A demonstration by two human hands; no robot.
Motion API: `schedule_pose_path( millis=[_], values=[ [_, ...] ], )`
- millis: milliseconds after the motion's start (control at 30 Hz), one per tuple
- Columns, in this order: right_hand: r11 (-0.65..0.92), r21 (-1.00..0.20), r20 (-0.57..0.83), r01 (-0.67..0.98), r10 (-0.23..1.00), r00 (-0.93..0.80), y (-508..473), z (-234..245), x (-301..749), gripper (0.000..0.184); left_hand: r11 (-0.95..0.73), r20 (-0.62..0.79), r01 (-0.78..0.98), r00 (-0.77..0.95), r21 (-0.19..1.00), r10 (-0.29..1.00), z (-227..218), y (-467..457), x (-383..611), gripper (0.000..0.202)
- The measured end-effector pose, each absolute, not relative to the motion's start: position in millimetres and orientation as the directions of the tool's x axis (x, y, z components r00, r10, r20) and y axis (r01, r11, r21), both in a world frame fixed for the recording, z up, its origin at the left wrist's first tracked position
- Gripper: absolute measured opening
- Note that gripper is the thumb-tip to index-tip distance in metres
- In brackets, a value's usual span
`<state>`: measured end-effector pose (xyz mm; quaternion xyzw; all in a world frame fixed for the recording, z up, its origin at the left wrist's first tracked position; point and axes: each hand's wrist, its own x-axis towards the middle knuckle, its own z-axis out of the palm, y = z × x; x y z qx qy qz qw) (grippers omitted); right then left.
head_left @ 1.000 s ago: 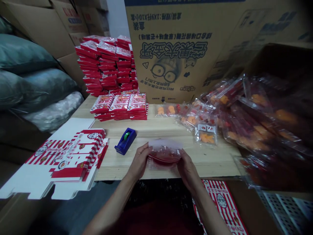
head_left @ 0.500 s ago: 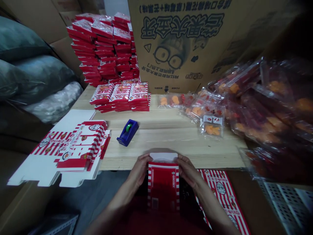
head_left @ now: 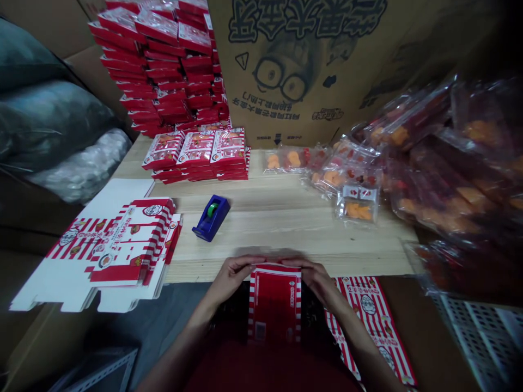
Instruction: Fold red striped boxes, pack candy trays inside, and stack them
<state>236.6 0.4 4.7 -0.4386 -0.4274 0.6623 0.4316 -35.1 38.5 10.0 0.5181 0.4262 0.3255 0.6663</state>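
A small red carton (head_left: 275, 305) with striped red and white sides is held upright between my hands, close to my body at the table's front edge. My left hand (head_left: 233, 276) grips its upper left corner, fingers bent along the top edge. On the upper right corner, my right hand (head_left: 318, 279) does the same. The carton's top flap is folded down out of sight beneath my fingers. Beyond it on the table lies a blue tape dispenser (head_left: 211, 218) with a green roll. To the left are flat printed carton blanks (head_left: 134, 239) in a pile.
Filled red packs (head_left: 196, 149) lie stacked at the back, before a taller pile (head_left: 163, 71). A big cardboard box (head_left: 294, 120) stands behind. Clear bags of orange sweets (head_left: 357, 209) heap up on the right. Striped printed sheets (head_left: 371, 316) lie below the table edge.
The white flap that stood up at the carton's top is now folded down, and my fingers have moved inward over the top edge. The view has shifted slightly.
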Motion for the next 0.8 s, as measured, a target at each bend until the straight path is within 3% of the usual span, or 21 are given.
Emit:
schedule_pose_path(
  millis=[133, 400, 633, 800],
  values=[
    [-0.196, -0.980, -0.196, 0.016, 0.959, -0.207, 4, 1, 237, 0.029, 0.209, -0.215, 0.064, 0.452, 0.976, 0.866, 9, 43, -38, 0.026],
    [-0.171, -0.985, -0.170, 0.032, 0.913, -0.370, 27, 31, 241, 0.023, 0.178, -0.202, 0.098, 0.549, 0.979, 0.811, 39, 59, -21, 0.022],
    [-0.238, -0.971, -0.230, 0.037, 0.872, -0.432, 44, 24, 240, 0.030, -0.025, -0.163, 0.263, 0.667, 0.964, 0.727, 45, 76, -18, 0.032],
    [-0.244, -0.969, -0.237, 0.030, 0.894, -0.381, 48, 19, 240, 0.030, 0.044, -0.206, 0.263, 0.632, 0.964, 0.747, 41, 79, -11, 0.032]
  ],
)
